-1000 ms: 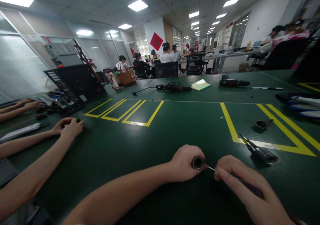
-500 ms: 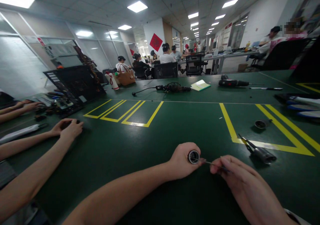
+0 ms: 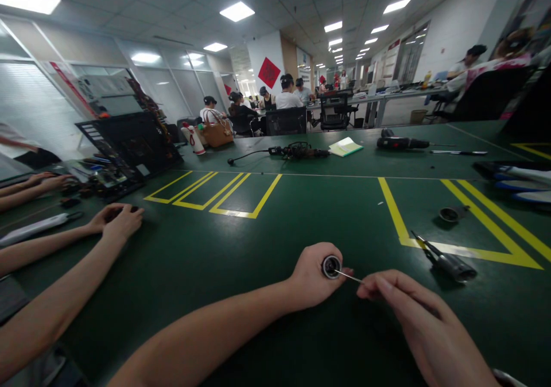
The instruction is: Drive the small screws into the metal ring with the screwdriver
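Head view: my left hand closes its grip around the cylindrical part, open end exposed, above the table. My right hand pinches the thin tool, its tip at that opening.

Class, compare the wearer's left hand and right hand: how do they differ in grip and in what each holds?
The left hand curls around a dark round part; the right hand pinches a thin metal rod in its fingertips. The left hand's part shows its open end, while the right hand's rod points towards that opening. Both are bare and over the green table.
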Motion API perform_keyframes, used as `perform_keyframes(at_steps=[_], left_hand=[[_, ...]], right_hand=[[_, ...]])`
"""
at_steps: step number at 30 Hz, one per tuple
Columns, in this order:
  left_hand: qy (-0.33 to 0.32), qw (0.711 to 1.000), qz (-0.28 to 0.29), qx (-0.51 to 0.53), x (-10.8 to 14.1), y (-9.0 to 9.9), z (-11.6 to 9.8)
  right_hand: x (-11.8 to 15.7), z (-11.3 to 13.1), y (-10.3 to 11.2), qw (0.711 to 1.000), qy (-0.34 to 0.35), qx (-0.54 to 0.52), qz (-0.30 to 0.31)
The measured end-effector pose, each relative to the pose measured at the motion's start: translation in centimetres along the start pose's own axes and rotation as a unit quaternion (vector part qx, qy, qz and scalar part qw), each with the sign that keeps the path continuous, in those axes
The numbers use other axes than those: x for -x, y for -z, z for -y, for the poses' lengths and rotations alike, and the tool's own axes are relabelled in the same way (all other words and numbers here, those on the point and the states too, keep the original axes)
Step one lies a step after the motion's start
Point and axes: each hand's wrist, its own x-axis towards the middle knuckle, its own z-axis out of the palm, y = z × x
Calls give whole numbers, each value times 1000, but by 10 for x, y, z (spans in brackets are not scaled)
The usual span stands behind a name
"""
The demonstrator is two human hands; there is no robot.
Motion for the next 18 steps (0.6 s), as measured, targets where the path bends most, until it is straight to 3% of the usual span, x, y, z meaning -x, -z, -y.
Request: perform_keyframes(at_steps=[4,8,13,18], left_hand=[[1,1000,-1,-31,0,0,-1],[-11,999,0,-41,0,0,-1],[-37,999,8,-19,1,-1,0],[-35,999,6,-6,2,0,0]], right_hand=[[4,1,1,987,89,129,27],[6,6,0,979,121,155,61],[0,5,0,999,20,20,24],[-7,7,-4,985,-73,-156,18]])
